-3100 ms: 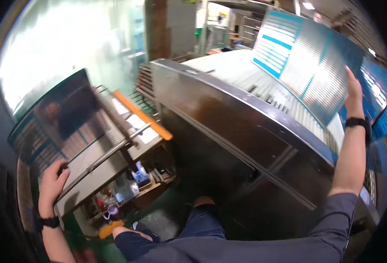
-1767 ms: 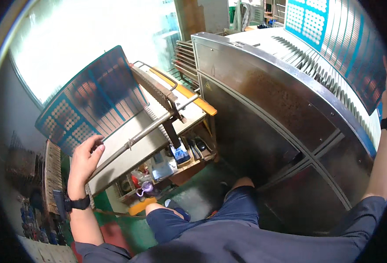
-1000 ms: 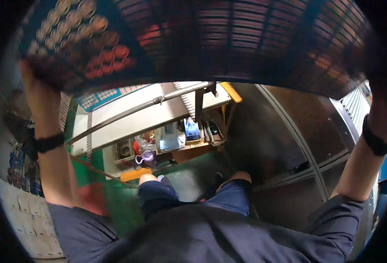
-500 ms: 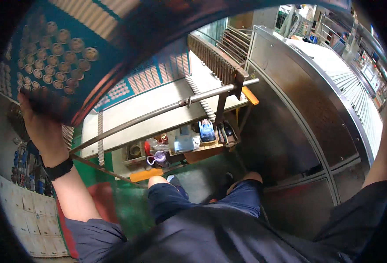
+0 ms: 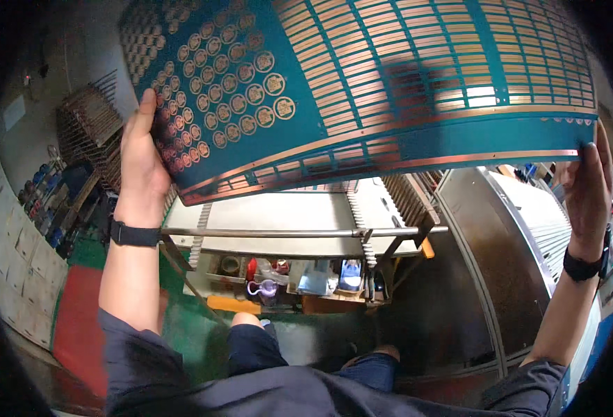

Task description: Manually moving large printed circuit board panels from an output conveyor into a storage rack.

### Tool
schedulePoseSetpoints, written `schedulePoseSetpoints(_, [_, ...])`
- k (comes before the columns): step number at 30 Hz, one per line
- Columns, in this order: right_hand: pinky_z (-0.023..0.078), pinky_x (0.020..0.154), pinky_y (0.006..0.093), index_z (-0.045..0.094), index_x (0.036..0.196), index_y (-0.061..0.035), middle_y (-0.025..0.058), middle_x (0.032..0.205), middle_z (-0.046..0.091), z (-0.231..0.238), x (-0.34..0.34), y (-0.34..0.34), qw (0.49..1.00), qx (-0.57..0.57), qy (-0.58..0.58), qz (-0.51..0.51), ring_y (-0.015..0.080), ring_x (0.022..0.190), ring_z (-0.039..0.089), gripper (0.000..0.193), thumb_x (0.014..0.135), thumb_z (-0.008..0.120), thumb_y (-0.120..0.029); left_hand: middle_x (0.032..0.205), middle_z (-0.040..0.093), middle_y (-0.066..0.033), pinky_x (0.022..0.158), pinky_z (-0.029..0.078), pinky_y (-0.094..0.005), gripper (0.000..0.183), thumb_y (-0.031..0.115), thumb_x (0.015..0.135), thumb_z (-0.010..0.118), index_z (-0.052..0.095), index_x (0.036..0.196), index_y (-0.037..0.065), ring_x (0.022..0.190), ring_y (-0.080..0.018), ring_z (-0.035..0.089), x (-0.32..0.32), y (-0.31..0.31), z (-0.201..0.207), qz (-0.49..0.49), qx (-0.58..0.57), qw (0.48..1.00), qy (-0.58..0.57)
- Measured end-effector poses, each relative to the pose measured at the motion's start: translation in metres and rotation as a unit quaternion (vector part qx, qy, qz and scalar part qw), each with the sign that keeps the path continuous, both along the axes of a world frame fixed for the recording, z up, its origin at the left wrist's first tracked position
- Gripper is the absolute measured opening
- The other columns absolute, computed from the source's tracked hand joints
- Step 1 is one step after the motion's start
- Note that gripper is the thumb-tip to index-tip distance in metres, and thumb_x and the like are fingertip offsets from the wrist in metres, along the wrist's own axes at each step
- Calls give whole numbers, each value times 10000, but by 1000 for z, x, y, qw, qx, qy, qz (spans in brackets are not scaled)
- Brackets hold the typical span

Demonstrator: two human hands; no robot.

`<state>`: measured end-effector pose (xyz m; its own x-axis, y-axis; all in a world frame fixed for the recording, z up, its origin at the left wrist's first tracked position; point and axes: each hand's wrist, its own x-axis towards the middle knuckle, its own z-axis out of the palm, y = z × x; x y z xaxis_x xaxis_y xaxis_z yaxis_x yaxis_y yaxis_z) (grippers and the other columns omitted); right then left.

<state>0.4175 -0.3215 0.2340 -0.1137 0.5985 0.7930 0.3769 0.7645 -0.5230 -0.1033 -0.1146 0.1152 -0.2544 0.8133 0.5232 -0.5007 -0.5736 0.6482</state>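
Note:
A large teal circuit board panel with copper circles and rows of copper strips is held up in front of me. At its left edge, my left hand grips it with the thumb on the near face. The fingers of that hand are hidden behind it. On the opposite edge, by the lower right corner, my right hand pinches the panel. Its lower edge shows a second copper-lined strip; whether this is another panel behind cannot be told. Below stands a rack with a white base, slotted side combs and a metal bar.
To the right is a metal machine casing beside a bed of white rollers. Under the rack, a shelf holds a purple cup and a blue package. Left are wheeled racks and pale cabinets.
The panel has swung from the upper left to across the front of me, now turned broadside. My right hand has come in from the right rim and taken the panel's right edge.

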Motion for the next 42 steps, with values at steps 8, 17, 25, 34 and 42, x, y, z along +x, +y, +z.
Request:
schedulePoseSetpoints(8, [406, 470, 177, 593, 1258, 1, 14, 886, 654, 11, -61, 36, 984, 18, 48, -171, 37, 586, 553, 338, 1023, 584, -242, 842, 596, -8, 594, 550, -338, 253, 355, 954, 683, 577, 1000, 130, 697, -154, 611, -5, -3, 0, -15, -66, 998, 9])
schedulePoseSetpoints(17, [483, 580, 194, 462, 1409, 23, 26, 997, 637, 1, -66, 27, 991, -77, -10, -109, 61, 739, 610, 482, 988, 607, -159, 877, 616, -4, 648, 555, -322, 262, 361, 972, 657, 603, 1051, 117, 738, -138, 617, -20, 18, -8, -5, -78, 997, 12])
schedulePoseSetpoints(25, [454, 526, 204, 551, 1283, 4, 21, 866, 623, 12, -72, 39, 988, -113, 61, -89, 80, 651, 603, 390, 980, 629, -229, 990, 652, -29, 711, 559, -325, 327, 373, 974, 652, 615, 1145, 97, 834, -147, 639, -26, 23, -9, 4, -83, 997, 9])
schedulePoseSetpoints(34, [376, 466, 201, 641, 1163, -38, -3, 727, 584, 18, -77, 62, 988, -100, 70, -97, 69, 578, 557, 344, 995, 605, -337, 1016, 638, -31, 752, 560, -366, 354, 406, 963, 657, 607, 1129, 98, 882, -171, 638, -33, 33, -26, -5, -92, 996, 3])
schedulePoseSetpoints(42, [379, 455, 172, 605, 1246, -57, -37, 805, 603, 24, -70, 75, 992, -65, 96, -59, 14, 530, 498, 306, 1016, 588, -258, 935, 623, -22, 729, 560, -350, 344, 415, 962, 656, 604, 1097, 103, 834, -158, 631, -31, 21, -23, -16, -85, 996, -7])
